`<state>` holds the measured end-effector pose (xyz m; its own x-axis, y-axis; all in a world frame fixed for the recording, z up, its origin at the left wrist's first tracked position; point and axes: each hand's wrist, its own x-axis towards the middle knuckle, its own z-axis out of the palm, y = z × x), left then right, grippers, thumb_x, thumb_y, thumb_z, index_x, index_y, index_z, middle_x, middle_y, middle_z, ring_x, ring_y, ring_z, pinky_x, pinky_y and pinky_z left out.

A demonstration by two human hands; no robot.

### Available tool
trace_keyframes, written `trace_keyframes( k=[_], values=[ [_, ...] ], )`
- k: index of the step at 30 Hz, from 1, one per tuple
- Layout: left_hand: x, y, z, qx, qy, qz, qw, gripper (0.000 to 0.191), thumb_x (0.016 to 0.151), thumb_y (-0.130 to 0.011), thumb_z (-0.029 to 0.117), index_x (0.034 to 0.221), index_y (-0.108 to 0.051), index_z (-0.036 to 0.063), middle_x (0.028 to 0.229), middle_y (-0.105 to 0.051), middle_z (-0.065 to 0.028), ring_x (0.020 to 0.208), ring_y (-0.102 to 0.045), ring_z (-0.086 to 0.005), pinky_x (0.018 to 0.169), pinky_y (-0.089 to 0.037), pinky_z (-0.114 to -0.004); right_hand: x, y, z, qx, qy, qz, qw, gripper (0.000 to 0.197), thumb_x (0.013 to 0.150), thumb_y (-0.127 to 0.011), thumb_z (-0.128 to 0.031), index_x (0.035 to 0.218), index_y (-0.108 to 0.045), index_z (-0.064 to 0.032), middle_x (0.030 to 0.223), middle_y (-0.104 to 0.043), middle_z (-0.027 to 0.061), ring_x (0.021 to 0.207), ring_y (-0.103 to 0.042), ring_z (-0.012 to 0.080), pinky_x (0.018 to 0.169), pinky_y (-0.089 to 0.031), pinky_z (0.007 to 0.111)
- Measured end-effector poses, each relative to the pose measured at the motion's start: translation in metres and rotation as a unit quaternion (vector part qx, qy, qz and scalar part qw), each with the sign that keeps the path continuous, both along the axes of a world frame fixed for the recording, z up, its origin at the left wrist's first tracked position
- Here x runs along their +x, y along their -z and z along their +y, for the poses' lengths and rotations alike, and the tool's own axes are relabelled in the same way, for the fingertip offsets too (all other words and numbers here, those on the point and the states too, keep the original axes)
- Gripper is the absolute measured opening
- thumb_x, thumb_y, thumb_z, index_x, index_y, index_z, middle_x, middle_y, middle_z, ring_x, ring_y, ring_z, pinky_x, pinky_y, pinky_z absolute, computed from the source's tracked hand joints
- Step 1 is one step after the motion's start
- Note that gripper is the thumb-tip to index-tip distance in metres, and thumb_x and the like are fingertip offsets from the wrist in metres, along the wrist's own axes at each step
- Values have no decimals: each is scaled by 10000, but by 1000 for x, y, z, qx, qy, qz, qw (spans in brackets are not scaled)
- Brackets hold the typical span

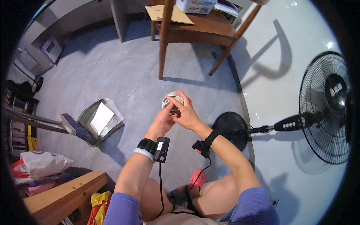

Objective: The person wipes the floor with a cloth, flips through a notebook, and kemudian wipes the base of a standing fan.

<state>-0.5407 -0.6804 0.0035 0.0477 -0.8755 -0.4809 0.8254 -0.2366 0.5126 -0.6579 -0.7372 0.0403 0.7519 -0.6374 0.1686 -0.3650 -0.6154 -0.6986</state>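
Note:
Both of my hands meet at the middle of the view, around a small, pale, roundish object (166, 101) that looks like rolled or folded fabric; its exact kind cannot be told. My left hand (166, 119) holds it from below and the left, its fingers partly hidden. Over its right side reaches my right hand (185, 111), with the fingers bent across the top and touching it. A black device is strapped to each wrist, with a cable running down from each.
A wooden chair (199, 31) stands ahead, bearing papers and a plastic box. To the left are a dustpan (112, 132) with paper in it and a broom (67, 125). A black standing fan (323, 107) is at the right, its round base (230, 126) near my right forearm. A wooden beam (67, 194) lies lower left.

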Motion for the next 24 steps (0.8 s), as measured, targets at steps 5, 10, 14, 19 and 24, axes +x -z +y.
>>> trace_keyframes(
  k=[5, 10, 14, 19, 24],
  values=[
    [10, -6, 15, 65, 95, -15, 993, 547, 876, -485, 615, 1150, -567, 148, 1054, -597, -20, 1023, -532, -169, 898, -421, -353, 1, 40, -17, 12, 29, -20, 999, 600, 675, -680, -82, 1247, -559, -217, 1365, -383, 144, 1225, -381, 381, 1007, -397, 418],
    [4, 55, 3, 100, 303, -234, 918, 763, 765, -545, 720, 1173, -558, 76, 1173, -561, -101, 1037, -513, -212, 922, -407, -379, -46, 111, -77, 310, 119, -34, 943, 299, 787, -677, -133, 1069, -631, -44, 964, -653, 81, 844, -614, 146, 763, -486, 289],
    [44, 131, -25, 126, 434, -651, 610, 896, 693, -688, 632, 1248, -492, -43, 1245, -519, -232, 1130, -512, -325, 934, -420, -449, -83, 182, -123, 353, 308, -134, 873, 339, 812, -659, -157, 1121, -602, -29, 957, -660, 80, 842, -610, 133, 740, -481, 286],
    [54, 193, -53, 248, 350, -774, 466, 1070, 620, -803, 476, 1400, -278, -34, 1356, -376, -328, 1302, -332, -444, 1066, -297, -476, -125, 279, -171, 134, 525, -50, 839, 481, 819, -638, -176, 1263, -504, -47, 1166, -589, 188, 1094, -562, 296, 900, -444, 404],
    [90, 241, -56, 339, 372, -772, 388, 1201, 574, -802, 526, 1375, -205, -141, 1318, -345, -413, 1294, -291, -504, 1114, -159, -516, -52, 333, -199, 71, 547, 224, 803, 735, 842, -598, -315, 1440, -233, -93, 1463, -210, 257, 1341, -170, 490, 1083, -162, 577]
  ],
)
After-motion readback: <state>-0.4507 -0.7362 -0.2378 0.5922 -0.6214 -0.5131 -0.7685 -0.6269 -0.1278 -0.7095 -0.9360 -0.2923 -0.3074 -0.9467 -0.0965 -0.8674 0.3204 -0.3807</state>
